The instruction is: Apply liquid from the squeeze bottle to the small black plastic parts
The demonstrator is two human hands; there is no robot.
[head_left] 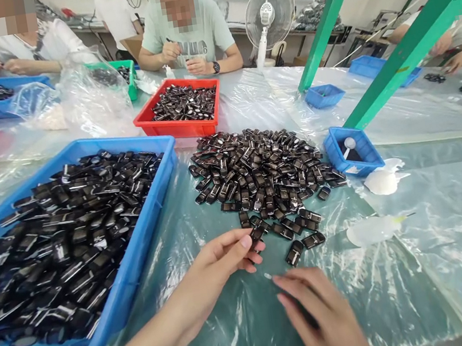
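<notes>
A pile of small glossy black parts (263, 171) lies on the plastic-covered table (443, 257). My left hand (221, 264) reaches to the pile's near edge and pinches one black part (258, 233) between thumb and fingers. My right hand (321, 312) rests low on the table just below, back up and fingers together. A thin pale tip (268, 275) pokes out past its fingertips; the rest of that tool is hidden under the hand. A few loose black parts (295, 251) lie between the two hands and the pile.
A large blue tray (140, 261) full of black parts sits at my left. A red tray (172, 128) of parts stands beyond the pile, a small blue box (363, 162) and white scraps (382, 181) to the right. Green posts (404, 52) rise right. Other people work across the table.
</notes>
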